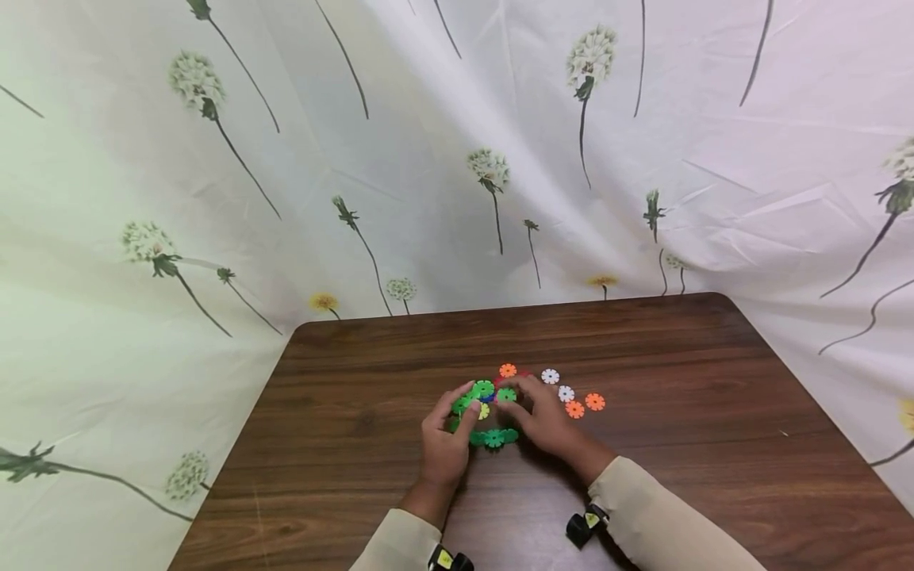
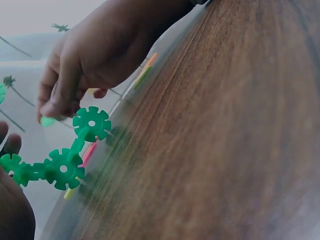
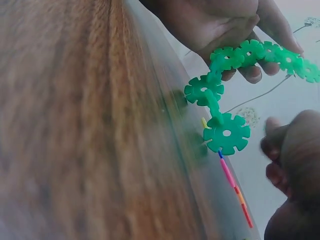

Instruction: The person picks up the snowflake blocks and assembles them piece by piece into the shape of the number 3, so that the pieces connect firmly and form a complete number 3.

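A chain of green flower-shaped notched discs [image 1: 494, 438], linked edge to edge, curves from my left hand [image 1: 444, 448] toward the right. My left hand grips its upper end; the thumb and fingers lie on either side of the discs [image 3: 250, 52] in the right wrist view. Between the thumb and fingers of my right hand [image 1: 544, 420] is a single green disc [image 1: 506, 395]; its light green edge [image 2: 47, 121] shows at the fingertips in the left wrist view. The chain's lower end disc [image 3: 227, 133] hangs apart from my right hand.
Loose discs lie on the brown wooden table [image 1: 343, 428] beyond and beside the hands: orange [image 1: 595, 402], white [image 1: 550, 376] and yellow [image 1: 483, 411] ones, with pink and blue partly hidden. A flower-printed cloth [image 1: 428, 198] hangs behind the table's far edge.
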Demonstrator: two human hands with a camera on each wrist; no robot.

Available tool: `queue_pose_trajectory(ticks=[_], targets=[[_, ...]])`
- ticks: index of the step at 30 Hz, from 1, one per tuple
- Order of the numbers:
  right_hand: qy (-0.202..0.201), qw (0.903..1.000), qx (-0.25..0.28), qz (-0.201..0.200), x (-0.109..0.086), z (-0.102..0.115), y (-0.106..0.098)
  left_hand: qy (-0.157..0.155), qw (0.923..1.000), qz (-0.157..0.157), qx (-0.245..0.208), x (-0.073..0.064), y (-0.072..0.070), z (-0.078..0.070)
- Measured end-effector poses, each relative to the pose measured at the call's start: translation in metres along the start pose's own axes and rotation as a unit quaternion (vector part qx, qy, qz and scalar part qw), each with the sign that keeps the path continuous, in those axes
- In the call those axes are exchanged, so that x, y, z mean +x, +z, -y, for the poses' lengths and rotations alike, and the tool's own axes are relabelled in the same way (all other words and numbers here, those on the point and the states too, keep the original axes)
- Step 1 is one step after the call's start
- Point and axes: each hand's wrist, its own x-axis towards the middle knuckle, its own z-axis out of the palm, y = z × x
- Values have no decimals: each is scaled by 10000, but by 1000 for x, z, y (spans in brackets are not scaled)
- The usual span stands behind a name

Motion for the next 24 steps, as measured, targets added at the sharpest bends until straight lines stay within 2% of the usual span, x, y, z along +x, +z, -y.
queue_pose_trajectory(ticks=[5, 11, 13, 18, 24], targets=[[340, 9932, 1109, 106, -2, 7, -7, 164, 9998, 50, 72, 0, 0, 3], [712, 9868, 1441, 201, -2, 14, -11, 523, 9984, 221, 72, 0, -1, 7], [696, 9843, 1601, 245, -2, 16, -12, 544, 9982, 239, 84, 0, -2, 6], [493, 9789, 1955, 333, -2, 20, -14, 333, 9991, 250, 38, 1, -2, 2], [224, 9807, 1923, 282, -3, 20, -13, 169, 9996, 231, 7, 2, 0, -1]])
